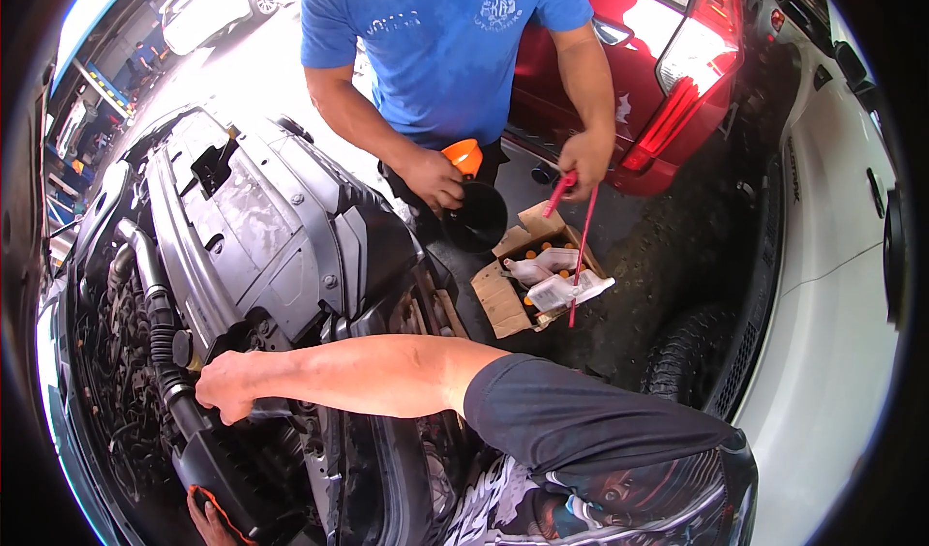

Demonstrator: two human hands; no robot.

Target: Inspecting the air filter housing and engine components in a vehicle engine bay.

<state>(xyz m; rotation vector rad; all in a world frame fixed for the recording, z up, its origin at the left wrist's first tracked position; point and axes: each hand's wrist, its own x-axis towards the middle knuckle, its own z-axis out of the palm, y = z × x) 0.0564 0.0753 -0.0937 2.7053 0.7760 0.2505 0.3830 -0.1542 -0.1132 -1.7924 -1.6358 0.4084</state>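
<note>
Right hand [227, 387] is resting curled near ribbed hose [162, 328]; left hand [206, 524] is showing partly; grips unclear; work apparently unfinished.

At lower right, your short cloth sleeve [590, 411] is plain dark grey, while your printed fabric shirt front [590, 505] mixes white, black and muted colours. At top centre, a co-worker's short-sleeved T-shirt [435, 62] is bright blue with pale prints; below it come an orange, round-mouthed plastic funnel [463, 155] and a slim pinkish-red rod [584, 234]. Left, your ribbed hose [161, 331] is black.
</note>
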